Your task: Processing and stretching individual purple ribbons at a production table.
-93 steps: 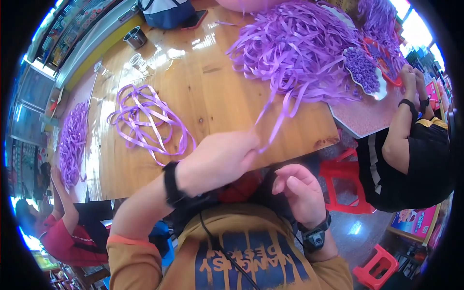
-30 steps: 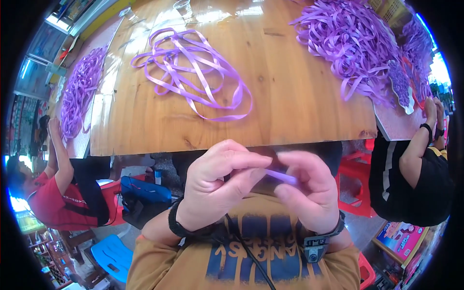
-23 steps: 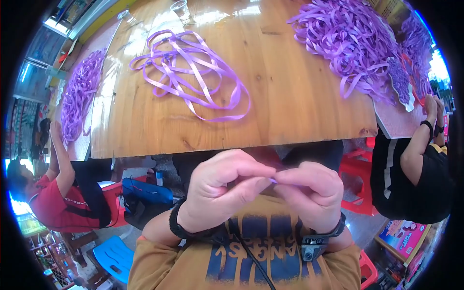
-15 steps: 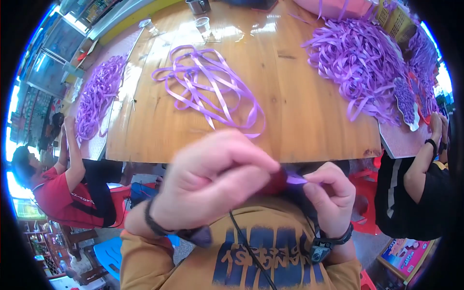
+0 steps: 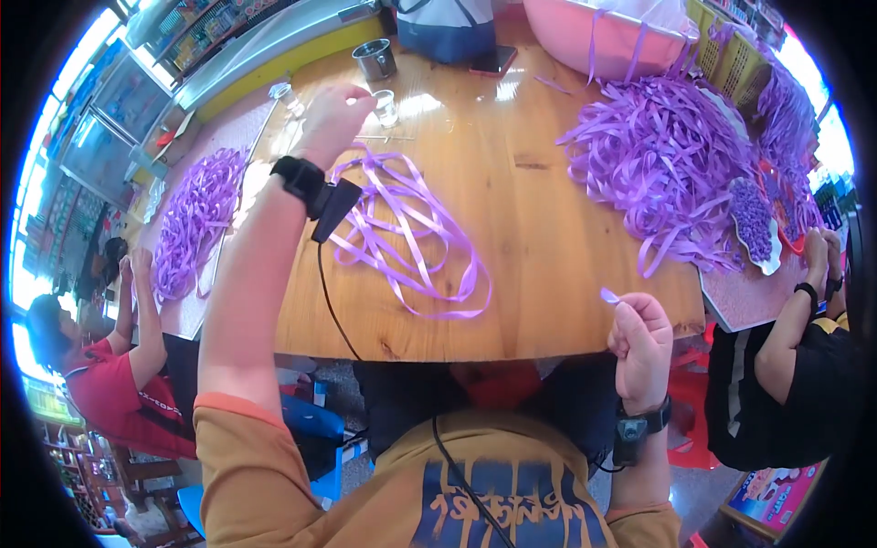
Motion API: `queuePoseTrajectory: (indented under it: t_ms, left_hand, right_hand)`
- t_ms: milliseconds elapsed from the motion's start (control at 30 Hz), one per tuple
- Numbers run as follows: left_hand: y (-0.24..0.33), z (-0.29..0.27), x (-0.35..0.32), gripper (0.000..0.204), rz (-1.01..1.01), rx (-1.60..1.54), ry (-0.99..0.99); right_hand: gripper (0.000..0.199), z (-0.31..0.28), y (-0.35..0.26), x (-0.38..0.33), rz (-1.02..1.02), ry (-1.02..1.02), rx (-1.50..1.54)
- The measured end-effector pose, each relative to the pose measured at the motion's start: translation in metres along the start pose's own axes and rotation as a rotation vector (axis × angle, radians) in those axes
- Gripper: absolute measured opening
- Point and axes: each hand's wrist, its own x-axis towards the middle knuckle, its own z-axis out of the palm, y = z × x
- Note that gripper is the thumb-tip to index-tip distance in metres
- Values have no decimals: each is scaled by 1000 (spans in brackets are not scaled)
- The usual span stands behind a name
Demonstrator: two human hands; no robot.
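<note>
My left hand (image 5: 333, 119) is stretched over the far left of the table, fingers pinched together beside a small clear plastic cup (image 5: 386, 110). Whatever the fingertips hold, if anything, is too small to make out. Under that forearm and to its right lies a loose, looped length of purple ribbon (image 5: 470, 274). My right hand (image 5: 642, 342) is closed near the table's front edge, and the end of a purple ribbon (image 5: 608, 296) sticks out between thumb and forefinger.
A metal mug (image 5: 374, 60) and a phone (image 5: 493, 60) stand and lie at the back. A big purple ribbon heap (image 5: 653, 164) covers the right side, before a pink basin (image 5: 603, 41). People sit left (image 5: 110, 384) and right (image 5: 786, 356). A cable (image 5: 336, 310) trails from my left wrist.
My left hand has gone from beside my right hand, in front of me, out to the clear cup. My right hand has risen slightly, keeping hold of the ribbon end.
</note>
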Motion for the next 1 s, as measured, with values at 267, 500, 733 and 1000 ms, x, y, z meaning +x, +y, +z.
queuePoseTrajectory:
  t_ms: [267,500,733,1000]
  left_hand:
    - [-47,69,42,77,-300,79,30]
    - [-47,85,48,58,-309,187,-20]
    - [-55,93,51,42,-206,119,-96]
    - [-18,92,28,46,-85,-84,-70]
  right_hand:
    - [3,2,6,-2,20,65,-152]
    - [6,0,6,-2,40,41,-120]
    - [6,2,3,-1,21,45,-131]
    - [7,1,2,-6,36,33,-66]
